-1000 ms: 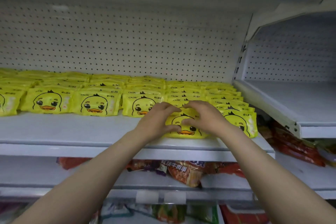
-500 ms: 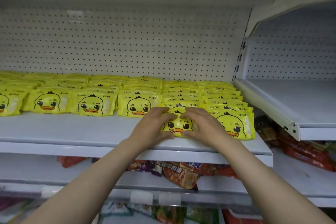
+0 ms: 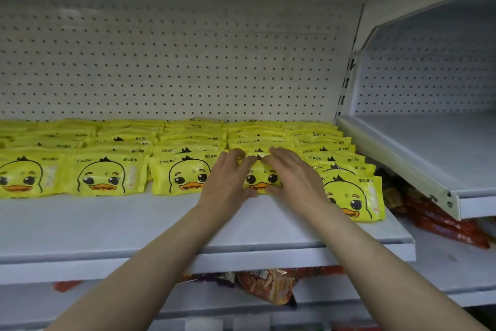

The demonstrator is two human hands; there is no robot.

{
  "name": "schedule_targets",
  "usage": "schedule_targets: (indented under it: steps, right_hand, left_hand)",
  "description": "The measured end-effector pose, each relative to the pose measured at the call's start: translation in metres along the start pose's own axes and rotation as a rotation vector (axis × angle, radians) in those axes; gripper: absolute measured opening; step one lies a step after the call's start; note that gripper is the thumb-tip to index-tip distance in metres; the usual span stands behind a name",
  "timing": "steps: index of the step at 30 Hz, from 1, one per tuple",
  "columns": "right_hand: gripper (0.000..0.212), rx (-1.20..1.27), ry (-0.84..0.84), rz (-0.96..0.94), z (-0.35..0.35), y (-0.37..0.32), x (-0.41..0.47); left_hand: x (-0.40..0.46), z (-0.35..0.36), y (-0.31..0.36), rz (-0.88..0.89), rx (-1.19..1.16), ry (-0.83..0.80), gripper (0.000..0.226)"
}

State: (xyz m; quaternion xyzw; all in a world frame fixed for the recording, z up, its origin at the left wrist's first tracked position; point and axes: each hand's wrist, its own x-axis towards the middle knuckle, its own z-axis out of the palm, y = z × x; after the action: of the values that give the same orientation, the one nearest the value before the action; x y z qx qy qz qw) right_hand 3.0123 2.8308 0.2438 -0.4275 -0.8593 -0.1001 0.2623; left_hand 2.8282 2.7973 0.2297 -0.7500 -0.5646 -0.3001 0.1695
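Shelf [image 3: 107, 226]: white, pegboard [image 3: 174, 62] behind, and I see yellow duck packs across it.
Rows [image 3: 107, 177]: packs overlapping front to back, side by side.
Pack [image 3: 261, 179]: front of its row, on the shelf, between both my hands.
Left hand [image 3: 228, 180]: grips the pack's left end, fingers curled over the top edge, thumb at the bottom.
Right hand [image 3: 295, 177]: grips the right end likewise, fingertips nearly meeting the left's.

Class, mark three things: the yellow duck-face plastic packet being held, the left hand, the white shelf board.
yellow duck-face plastic packet [image 3: 261, 179]: head view, duck's face.
left hand [image 3: 228, 183]: head view, back of hand.
white shelf board [image 3: 107, 223]: head view, bare front surface.
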Motion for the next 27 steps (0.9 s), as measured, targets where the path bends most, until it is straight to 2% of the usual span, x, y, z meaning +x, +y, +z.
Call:
schedule_targets:
  steps: [10, 14, 18, 27]
  right_hand:
    - [0.067, 0.015, -0.033, 0.019, 0.005, 0.002, 0.015]
    - [0.067, 0.006, -0.045, 0.010, 0.001, 0.006, 0.011]
    - [0.062, -0.007, -0.029, 0.041, 0.002, 0.003, 0.017]
    - [0.063, -0.028, -0.082, 0.057, 0.000, -0.002, 0.018]
  left_hand:
    - [0.011, 0.005, -0.010, -0.013, 0.006, -0.016, 0.081]
    - [0.006, 0.005, -0.015, 0.030, -0.026, -0.004, 0.072]
    - [0.014, 0.006, -0.014, 0.002, -0.038, -0.013, 0.066]
    - [0.008, -0.004, -0.015, -0.027, -0.084, -0.085, 0.070]
